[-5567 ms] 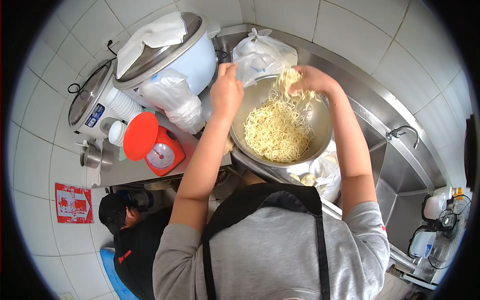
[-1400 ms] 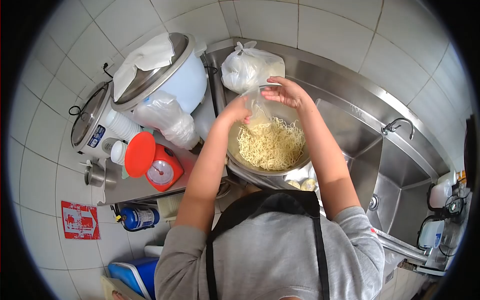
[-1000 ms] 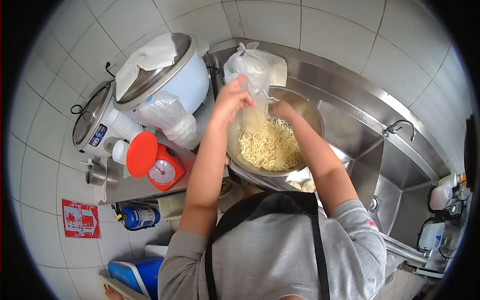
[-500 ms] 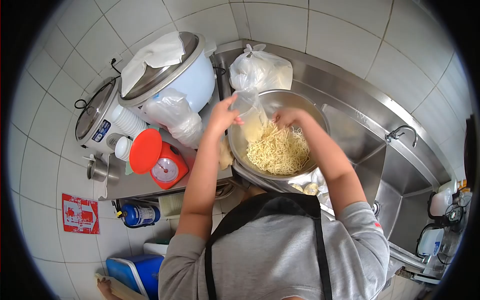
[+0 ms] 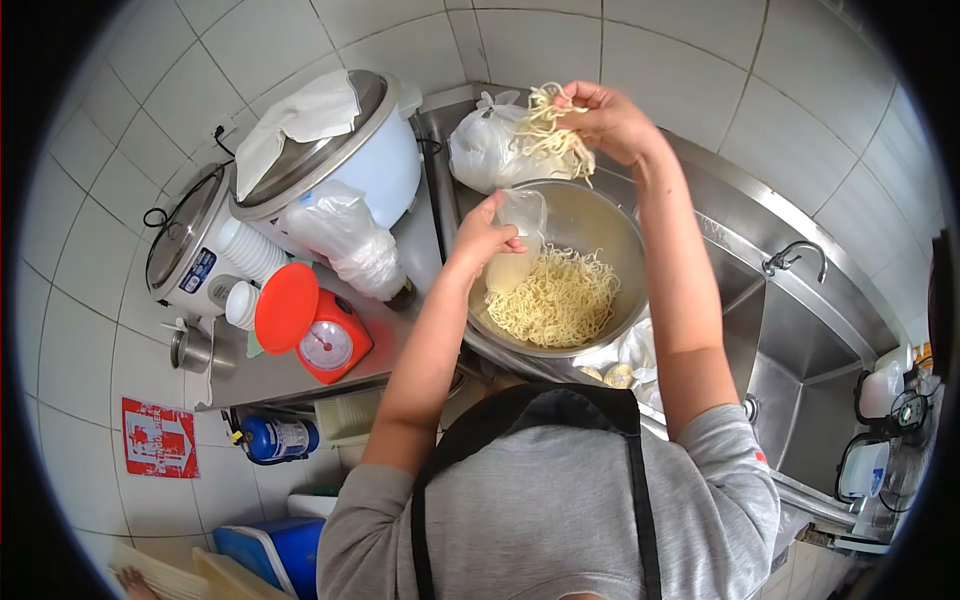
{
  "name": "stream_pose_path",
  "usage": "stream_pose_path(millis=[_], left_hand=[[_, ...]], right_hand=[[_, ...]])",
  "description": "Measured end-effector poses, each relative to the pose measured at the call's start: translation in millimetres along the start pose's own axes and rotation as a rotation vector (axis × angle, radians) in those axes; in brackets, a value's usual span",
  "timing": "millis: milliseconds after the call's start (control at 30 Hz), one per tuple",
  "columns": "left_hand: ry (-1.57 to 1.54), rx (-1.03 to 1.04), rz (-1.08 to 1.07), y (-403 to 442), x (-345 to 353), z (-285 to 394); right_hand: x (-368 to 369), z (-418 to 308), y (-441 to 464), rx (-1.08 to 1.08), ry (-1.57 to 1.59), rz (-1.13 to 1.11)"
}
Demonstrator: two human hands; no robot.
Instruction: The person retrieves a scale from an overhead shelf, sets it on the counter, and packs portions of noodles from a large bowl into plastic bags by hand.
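Observation:
A large steel bowl [image 5: 628, 240] holds a heap of pale yellow noodles [image 5: 558, 300]. My right hand [image 5: 612, 122] is raised above the bowl's far rim, its fingers closed on a bunch of noodles [image 5: 562, 140] whose strands dangle. Over the bowl's left side, my left hand [image 5: 484, 238] pinches a clear plastic bag [image 5: 522, 212] by its edge. The mouth of this bag points up, and its lower end hangs down beside the heap. Whether the bag has noodles inside, I cannot tell.
Behind the bowl sits a knotted plastic bag [image 5: 485, 150]. To the left are a red scale [image 5: 328, 345], a large lidded rice cooker [image 5: 375, 165], stacked white cups [image 5: 250, 250] and a bagged bundle [image 5: 350, 240]. A sink with a faucet [image 5: 797, 257] lies to the right.
My right hand has risen out of the bowl with a bunch of noodles in its fingers. My left hand has shifted right and slightly down with the plastic bag.

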State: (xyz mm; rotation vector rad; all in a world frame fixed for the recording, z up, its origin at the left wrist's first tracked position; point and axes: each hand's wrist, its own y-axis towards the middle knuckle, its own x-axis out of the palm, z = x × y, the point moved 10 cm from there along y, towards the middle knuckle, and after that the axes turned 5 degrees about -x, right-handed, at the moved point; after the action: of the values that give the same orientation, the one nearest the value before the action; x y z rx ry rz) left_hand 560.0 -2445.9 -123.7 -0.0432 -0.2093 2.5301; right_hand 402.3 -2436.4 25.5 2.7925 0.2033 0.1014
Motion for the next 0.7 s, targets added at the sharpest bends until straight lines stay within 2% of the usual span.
stream_pose_path(millis=[67, 133, 200, 267, 300, 400, 433, 533, 567, 700], left_hand=[[-0.069, 0.032, 0.014, -0.2, 0.9, 3.7], [-0.153, 0.002, -0.039, 2.6, 0.0, 2.5], [-0.205, -0.033, -0.086, 2.7, -2.0, 2.4], [-0.221, -0.080, -0.131, -1.9, -2.0, 2.8], [-0.177, -0.057, -0.085, -4.5, -5.6, 4.9], [-0.077, 0.002, 0.001, -17.3, -4.2, 8.0], [-0.063, 0.023, -0.002, -20.6, -0.8, 12.1], [0.065, -0.015, -0.057, -15.0, 1.9, -0.6], [0.119, -0.031, -0.082, -9.7, 2.9, -4.4], [0.018, 0.044, 0.019, -19.4, 0.0, 7.0]], right_hand=[[10.2, 19.0, -4.4, -0.054, 0.019, 0.091], [28.5, 45.5, -17.5, -0.109, -0.128, 0.193], [36.9, 115.1, -21.5, 0.048, -0.140, 0.180], [51.1, 128.4, -30.1, 0.113, -0.563, -0.013], [56.0, 134.3, -32.5, 0.144, -0.774, -0.111], [65.9, 95.7, -32.2, 0.179, -1.067, -0.232], [67.7, 75.5, -31.9, 0.110, -1.071, -0.207], [63.9, 68.0, -27.3, 0.206, -0.825, -0.177], [67.4, 65.4, -32.0, 0.257, -0.872, -0.206], [68.4, 92.8, -61.8, 0.061, -1.334, -0.170]])
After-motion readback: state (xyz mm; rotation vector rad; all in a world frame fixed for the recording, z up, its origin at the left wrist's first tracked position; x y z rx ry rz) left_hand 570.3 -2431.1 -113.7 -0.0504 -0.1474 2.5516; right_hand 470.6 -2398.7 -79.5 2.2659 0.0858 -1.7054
